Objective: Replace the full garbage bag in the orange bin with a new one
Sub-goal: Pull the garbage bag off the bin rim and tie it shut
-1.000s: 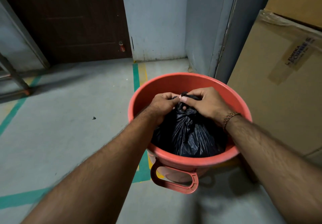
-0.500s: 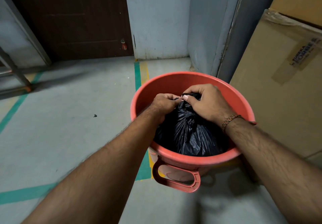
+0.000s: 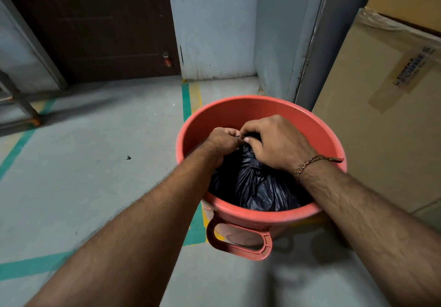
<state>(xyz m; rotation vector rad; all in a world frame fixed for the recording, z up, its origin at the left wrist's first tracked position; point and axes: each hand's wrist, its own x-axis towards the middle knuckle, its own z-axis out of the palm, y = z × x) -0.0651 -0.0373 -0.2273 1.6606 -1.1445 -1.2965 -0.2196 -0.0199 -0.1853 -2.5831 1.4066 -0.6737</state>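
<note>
— Both hands are down in the orange bin (image 3: 260,213), see? From the head camera, the only view we've got, the left hand (image 3: 223,139) and the right hand (image 3: 278,144) meet over the gathered neck of the black garbage bag (image 3: 260,187), fingers curled tight around the plastic.

— Pinching it, or tying it?

— Gripping, both of them. I'd guess they're closing the top or working a knot, since the plastic is bunched into a twist just under the knuckles. Whether the knot is finished I can't tell — the fingers cover it.

— And the bag itself?

— Sitting inside the bin, filling the lower half, not lifted at all. Makes sense to seal it there: the walls hold it upright so nothing spills.

— Where's the bin standing?

— On the grey floor (image 3: 95,175), against a big cardboard box (image 3: 381,127) at three o'clock. Its handle (image 3: 238,242) points to six o'clock, toward the person. A dark door (image 3: 95,25) is off at eleven o'clock, and green floor tape (image 3: 186,99) runs away at twelve.

— Any new bag around?

— None that I can see. By my reckoning the job's early: tie, lift out, then reline.
</note>
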